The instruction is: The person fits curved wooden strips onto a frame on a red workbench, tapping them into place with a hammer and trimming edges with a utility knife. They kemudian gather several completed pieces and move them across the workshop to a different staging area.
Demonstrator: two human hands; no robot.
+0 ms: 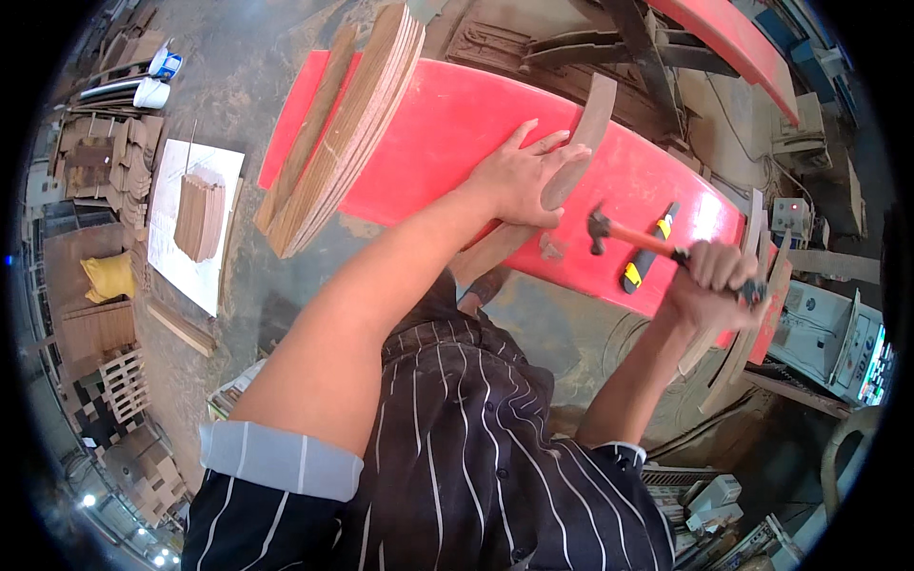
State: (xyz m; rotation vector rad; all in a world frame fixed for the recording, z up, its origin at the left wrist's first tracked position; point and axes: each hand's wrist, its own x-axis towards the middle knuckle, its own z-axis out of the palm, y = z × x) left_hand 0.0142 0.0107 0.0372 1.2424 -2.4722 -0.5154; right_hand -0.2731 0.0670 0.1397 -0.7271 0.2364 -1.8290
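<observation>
A curved wooden strip (pixel 592 119) lies across the red-topped bench (pixel 447 124), its lower end reaching over the near edge. My left hand (pixel 519 181) holds the strip at its middle, fingers partly spread over it and the thumb against its side. In my right hand (pixel 714 276), closed round the grip, is a claw hammer (pixel 628 233). Its head hangs in the air to the right of the strip, apart from it. Beneath the hammer, a yellow and black utility knife (pixel 650 247) rests on the red top. A small wood scrap (pixel 550 247) sits near the strip.
Long curved boards (pixel 357 133) are stacked on the bench's left end. More curved strips (pixel 752 257) stand at its right end. On the floor at left, a white board (pixel 181 257) bears a wood stack (pixel 200 217). A machine (pixel 824 333) stands at far right.
</observation>
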